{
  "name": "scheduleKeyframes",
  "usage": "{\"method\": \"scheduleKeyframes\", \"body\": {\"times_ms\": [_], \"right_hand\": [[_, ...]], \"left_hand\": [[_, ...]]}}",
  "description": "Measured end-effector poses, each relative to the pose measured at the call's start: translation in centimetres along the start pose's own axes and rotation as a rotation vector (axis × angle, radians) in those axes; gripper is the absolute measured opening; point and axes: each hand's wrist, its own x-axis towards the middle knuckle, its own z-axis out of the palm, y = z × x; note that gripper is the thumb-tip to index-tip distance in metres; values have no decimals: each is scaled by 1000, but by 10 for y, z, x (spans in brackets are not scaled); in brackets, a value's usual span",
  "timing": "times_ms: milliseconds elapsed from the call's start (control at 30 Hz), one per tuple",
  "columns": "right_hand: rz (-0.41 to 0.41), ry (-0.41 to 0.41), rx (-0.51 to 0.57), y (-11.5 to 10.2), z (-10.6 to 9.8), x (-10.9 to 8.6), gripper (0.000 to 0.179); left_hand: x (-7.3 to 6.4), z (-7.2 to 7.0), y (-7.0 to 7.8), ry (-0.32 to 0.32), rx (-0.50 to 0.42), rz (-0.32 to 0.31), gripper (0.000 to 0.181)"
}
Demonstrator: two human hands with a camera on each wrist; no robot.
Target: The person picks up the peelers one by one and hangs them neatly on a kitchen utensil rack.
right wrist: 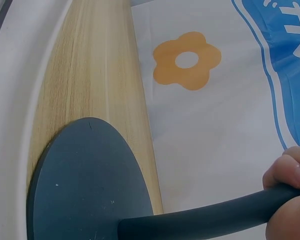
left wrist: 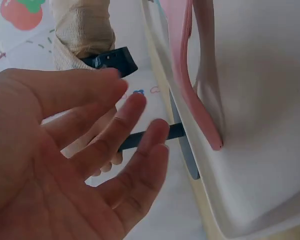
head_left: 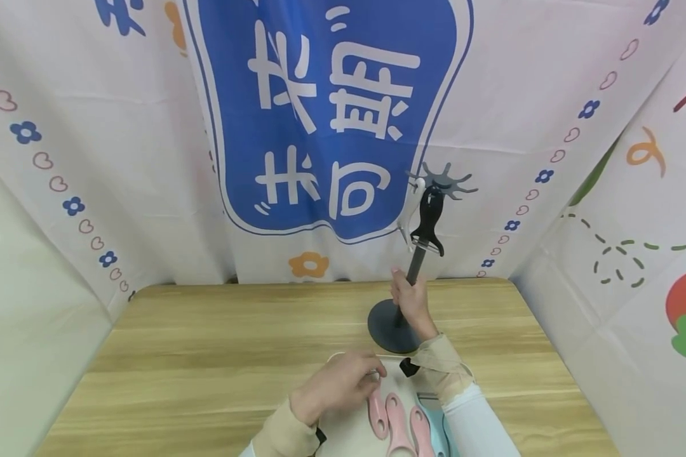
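My right hand (head_left: 413,301) grips the post (right wrist: 205,222) of a dark grey utensil stand, whose round base (head_left: 390,330) sits on the table behind the tray. A black-handled peeler (head_left: 430,216) and a white-handled utensil (head_left: 410,219) hang from the hooked top (head_left: 444,181) of this stand. Over the tray (head_left: 343,438), my left hand (head_left: 343,381) has its fingers loosely bent and holds nothing. Below its fingertips lies a pink-handled utensil (head_left: 379,416), its handle (left wrist: 195,100) beside the hand in the left wrist view.
Two more pink-handled utensils (head_left: 397,422) (head_left: 420,431) and a teal one (head_left: 434,424) lie at the tray's right side, partly under my right forearm. Around the tray is a wood-grain table (head_left: 206,355). A printed white curtain (head_left: 148,158) hangs behind the table.
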Motion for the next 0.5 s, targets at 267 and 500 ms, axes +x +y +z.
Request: {"method": "scheduleKeyframes", "body": {"times_ms": [267,500], "right_hand": [[-2,14,6,0,4,-2,57],[-12,20,19,3,2,0,57]], "left_hand": [[-9,7,2,-90,126,53,47],[-11,13,4,-88,171,51,56]]}}
